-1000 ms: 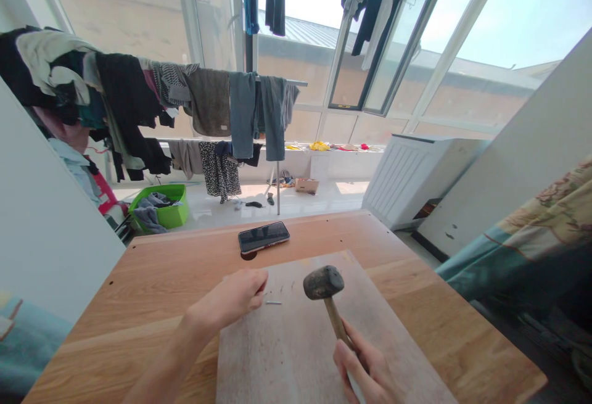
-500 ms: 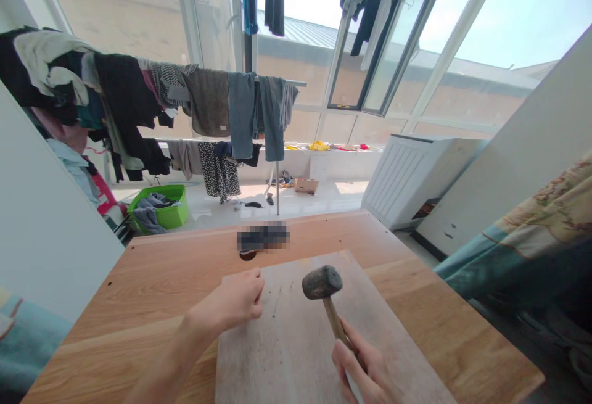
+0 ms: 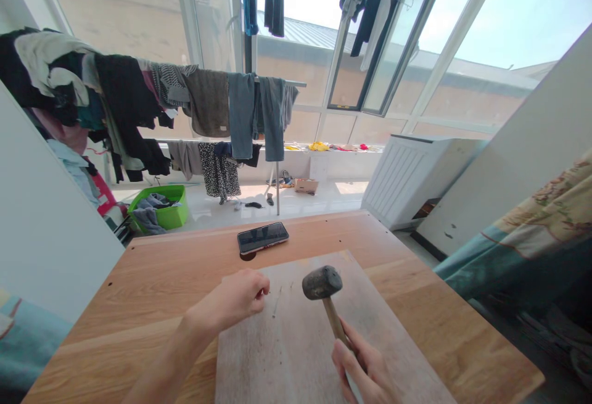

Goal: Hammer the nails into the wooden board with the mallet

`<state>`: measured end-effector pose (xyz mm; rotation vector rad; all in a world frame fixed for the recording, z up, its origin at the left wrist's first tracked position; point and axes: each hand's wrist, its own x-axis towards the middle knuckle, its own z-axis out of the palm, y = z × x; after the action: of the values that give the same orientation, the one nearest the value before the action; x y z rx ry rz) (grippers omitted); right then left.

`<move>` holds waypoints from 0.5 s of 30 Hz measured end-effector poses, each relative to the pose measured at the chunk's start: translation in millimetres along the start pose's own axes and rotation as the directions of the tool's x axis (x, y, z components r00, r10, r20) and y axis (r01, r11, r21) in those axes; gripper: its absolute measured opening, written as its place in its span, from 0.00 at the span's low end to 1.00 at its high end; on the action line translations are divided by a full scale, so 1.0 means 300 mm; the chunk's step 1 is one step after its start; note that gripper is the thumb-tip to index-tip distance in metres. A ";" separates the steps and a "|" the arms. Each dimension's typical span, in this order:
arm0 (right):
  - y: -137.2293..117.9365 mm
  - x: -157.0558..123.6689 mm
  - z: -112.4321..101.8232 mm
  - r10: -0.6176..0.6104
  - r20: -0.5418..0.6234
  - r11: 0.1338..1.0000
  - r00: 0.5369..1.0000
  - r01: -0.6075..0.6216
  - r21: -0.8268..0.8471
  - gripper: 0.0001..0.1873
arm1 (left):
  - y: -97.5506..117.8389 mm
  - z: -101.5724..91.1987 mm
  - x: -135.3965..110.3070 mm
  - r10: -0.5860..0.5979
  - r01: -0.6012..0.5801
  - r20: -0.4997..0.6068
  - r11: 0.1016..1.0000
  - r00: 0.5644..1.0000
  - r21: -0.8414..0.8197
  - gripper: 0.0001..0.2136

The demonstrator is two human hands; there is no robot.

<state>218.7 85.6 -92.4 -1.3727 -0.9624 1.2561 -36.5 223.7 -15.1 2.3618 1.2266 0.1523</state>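
A person works at a wood-grain tabletop [image 3: 416, 305] in a bright, glass-walled room, the right hand [image 3: 367, 367] wrapped around the wooden handle of a black, barrel-headed mallet [image 3: 322, 282]. The mallet's head is poised over the far part of a pale, worn wooden board [image 3: 259, 361]; the angle does not show exactly how high it hangs. The left hand [image 3: 245, 293] is at the board's far left, its fingers curled inward and the thumb drawn close. Whether they pinch something thin cannot be told.

Just right of those fingers, a slim, silvery nail [image 3: 275, 311] appears to lie loose on the board, slanting toward the near side. Two fine, upright-looking slivers [image 3: 291, 285], one by its far end and one farther right, may be nails standing in the wood, but are too small to read with certainty.

By the look of it, the work is only partway along: one or two nails seem started, none plainly driven flush, and the loose one is unset, with the mallet apart from them all.

Beyond the board, a black-screened smartphone [image 3: 263, 238] lies near the tabletop's far edge. Farther back, dark and grey laundry [image 3: 209, 103] hangs above the floor; at left, a bright green plastic basin [image 3: 179, 215] holds more.
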 end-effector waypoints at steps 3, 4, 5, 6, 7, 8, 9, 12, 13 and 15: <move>-0.003 0.000 0.002 -0.007 -0.001 1.000 1.000 0.007 -0.010 0.41 | -0.006 0.006 0.000 -0.027 0.027 -0.004 1.000 1.000 0.008 0.09; -0.003 0.000 0.002 -0.008 -0.004 1.000 1.000 0.008 -0.014 0.41 | -0.007 0.007 0.000 -0.029 0.029 -0.001 0.999 1.000 0.015 0.09; -0.001 0.000 0.002 -0.007 -0.008 1.000 1.000 0.007 -0.016 0.41 | -0.008 0.007 0.000 -0.028 0.028 0.002 0.999 1.000 0.026 0.08; 0.000 0.000 0.002 -0.005 -0.010 1.000 1.000 0.005 -0.016 0.42 | -0.007 0.006 0.001 -0.025 0.024 0.003 0.999 1.000 0.037 0.08; 0.001 -0.001 0.002 -0.003 -0.014 1.000 1.000 0.003 -0.015 0.42 | -0.006 0.005 0.002 -0.021 0.021 0.002 0.999 1.000 0.046 0.08; 0.002 -0.001 0.002 -0.002 -0.018 1.000 1.000 0.002 -0.015 0.42 | -0.004 0.004 0.003 -0.018 0.018 0.000 0.998 1.000 0.053 0.08; 0.001 -0.001 0.003 -0.002 -0.021 1.000 1.000 0.001 -0.018 0.42 | -0.001 0.003 0.004 -0.016 0.016 0.001 0.998 1.000 0.060 0.08; -0.003 0.000 0.002 -0.018 -0.016 0.999 1.000 0.017 -0.045 0.41 | 0.009 -0.001 0.007 -0.005 0.005 0.011 0.996 1.000 0.086 0.08; -0.005 0.001 0.002 -0.021 -0.011 0.998 1.000 0.020 -0.052 0.41 | 0.013 -0.002 0.006 -0.004 0.002 0.014 0.995 1.000 0.096 0.08; -0.010 0.002 0.002 -0.025 0.007 0.998 1.000 0.025 -0.057 0.41 | 0.020 -0.008 0.004 -0.001 -0.001 0.019 0.993 1.000 0.116 0.08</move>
<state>218.6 86.8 -89.4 -1.3974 -1.0239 1.2230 -31.9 222.6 -10.4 2.4563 1.2583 0.0601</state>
